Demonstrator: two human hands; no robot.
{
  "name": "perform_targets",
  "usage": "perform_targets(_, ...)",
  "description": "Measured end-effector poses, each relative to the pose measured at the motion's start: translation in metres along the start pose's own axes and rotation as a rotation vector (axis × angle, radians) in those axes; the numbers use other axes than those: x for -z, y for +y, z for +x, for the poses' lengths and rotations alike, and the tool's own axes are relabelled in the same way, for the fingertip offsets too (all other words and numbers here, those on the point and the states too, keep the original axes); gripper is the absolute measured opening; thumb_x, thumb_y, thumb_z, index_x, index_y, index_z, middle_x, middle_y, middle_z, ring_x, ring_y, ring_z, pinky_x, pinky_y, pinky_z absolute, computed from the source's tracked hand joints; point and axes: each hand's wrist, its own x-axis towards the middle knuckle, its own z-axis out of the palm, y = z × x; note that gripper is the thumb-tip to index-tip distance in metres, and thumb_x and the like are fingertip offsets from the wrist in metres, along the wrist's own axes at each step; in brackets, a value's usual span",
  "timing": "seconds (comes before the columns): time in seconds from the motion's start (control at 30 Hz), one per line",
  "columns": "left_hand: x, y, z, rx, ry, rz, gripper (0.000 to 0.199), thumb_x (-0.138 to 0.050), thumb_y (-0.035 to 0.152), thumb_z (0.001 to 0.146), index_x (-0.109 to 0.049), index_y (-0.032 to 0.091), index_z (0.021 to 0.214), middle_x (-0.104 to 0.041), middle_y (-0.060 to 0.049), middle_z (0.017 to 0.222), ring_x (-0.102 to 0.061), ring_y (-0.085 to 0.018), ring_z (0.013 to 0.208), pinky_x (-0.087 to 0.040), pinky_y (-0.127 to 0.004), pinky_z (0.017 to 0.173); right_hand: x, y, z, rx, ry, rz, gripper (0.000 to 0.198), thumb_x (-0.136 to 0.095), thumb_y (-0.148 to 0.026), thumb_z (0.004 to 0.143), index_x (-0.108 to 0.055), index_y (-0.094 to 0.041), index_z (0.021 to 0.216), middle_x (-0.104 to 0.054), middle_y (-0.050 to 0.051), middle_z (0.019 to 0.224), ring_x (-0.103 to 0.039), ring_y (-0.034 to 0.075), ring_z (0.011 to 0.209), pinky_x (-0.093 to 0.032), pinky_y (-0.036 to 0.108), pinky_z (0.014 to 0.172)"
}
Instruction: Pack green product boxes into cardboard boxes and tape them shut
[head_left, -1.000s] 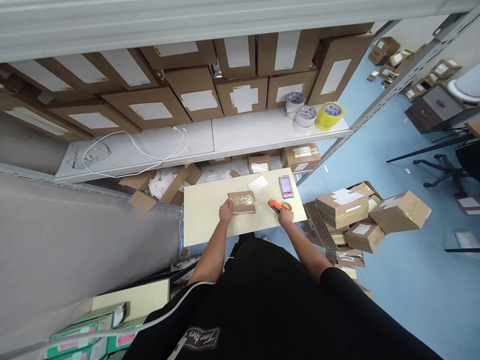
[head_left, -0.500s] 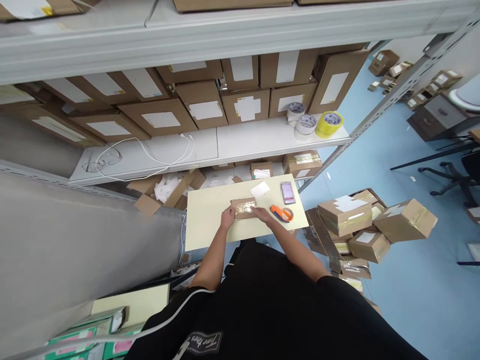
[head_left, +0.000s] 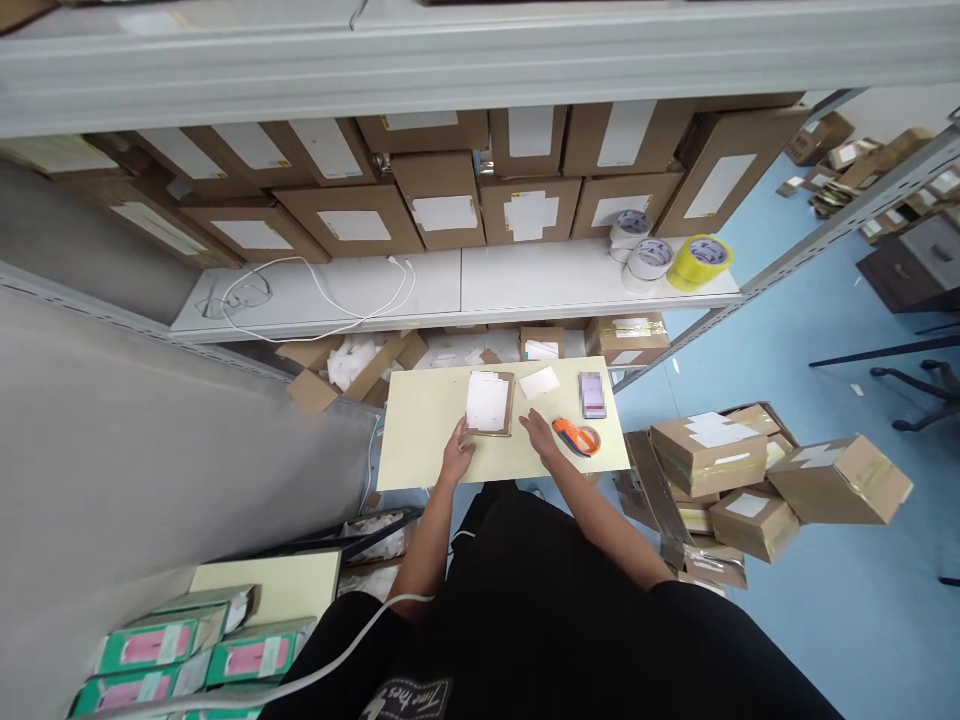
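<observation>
A small flat cardboard box (head_left: 510,410) lies on the cream tabletop (head_left: 420,430), a large white label (head_left: 487,402) facing up. At its lower left corner is my left hand (head_left: 457,452), thumb and fingers apart; whether it touches the corner is hard to tell. My right hand (head_left: 538,433) hovers right of the box, fingers spread and holding nothing. Just beyond it sits an orange tape dispenser (head_left: 574,436) with a roll of tape. A white slip of paper (head_left: 539,382) lies behind the right hand, and a phone (head_left: 592,395) is at the right edge.
Behind the table, a shelf (head_left: 442,290) holds several labelled boxes, a white cable (head_left: 322,290), white tape rolls (head_left: 649,260) and yellow tape (head_left: 701,262). An open carton (head_left: 360,370) sits below. Taped parcels (head_left: 709,450) are piled on the right; green packages (head_left: 157,645) lie lower left.
The box has been turned over and rotated, so its labelled face now shows instead of the taped side. My right hand has come off it. The view has shifted slightly.
</observation>
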Motion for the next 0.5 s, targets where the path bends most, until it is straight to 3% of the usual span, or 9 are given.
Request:
perform_targets(0.1,-0.01,0.0,0.012,-0.012,0.095,0.153,0.077,-0.063,0.03,0.092,-0.035,0.026,0.164,-0.042,-0.009,0.167,-0.04,-0.028,0.154,-0.043,-0.041,0.12,0.003,-0.002,0.012,0.036,0.036,0.024,0.082,-0.072,-0.06,0.085,-0.05,-0.027,0.157,-0.044,0.008,0.166,-0.04,0.028,0.154,-0.037,0.041,0.123)
perform_targets(0.2,-0.018,0.008,0.032,0.025,0.19,0.267,0.078,-0.065,0.044,0.094,-0.035,0.021,0.162,-0.039,-0.013,0.168,-0.031,-0.03,0.158,-0.035,-0.041,0.125,0.01,-0.004,0.03,0.045,0.086,0.035,0.074,-0.07,-0.056,0.086,-0.054,-0.028,0.153,-0.051,0.007,0.161,-0.047,0.028,0.149,-0.041,0.041,0.12)
perform_targets(0.37,-0.024,0.019,0.058,0.188,0.108,0.377,0.076,-0.064,0.05,0.093,-0.039,0.017,0.157,-0.056,-0.019,0.152,-0.055,-0.035,0.139,-0.048,-0.044,0.11,0.028,-0.008,0.078,-0.012,0.201,-0.022,0.069,-0.07,-0.05,0.085,-0.057,-0.026,0.148,-0.063,0.01,0.149,-0.06,0.027,0.134,-0.051,0.037,0.107)
perform_targets(0.5,-0.026,0.014,0.053,0.257,0.072,0.475,0.073,-0.065,0.051,0.091,-0.043,0.019,0.153,-0.059,-0.019,0.146,-0.06,-0.035,0.131,-0.052,-0.042,0.102,0.042,-0.013,0.126,-0.071,0.31,-0.203,0.074,-0.075,-0.046,0.081,-0.056,-0.022,0.147,-0.07,0.012,0.136,-0.067,0.027,0.12,-0.053,0.035,0.1)
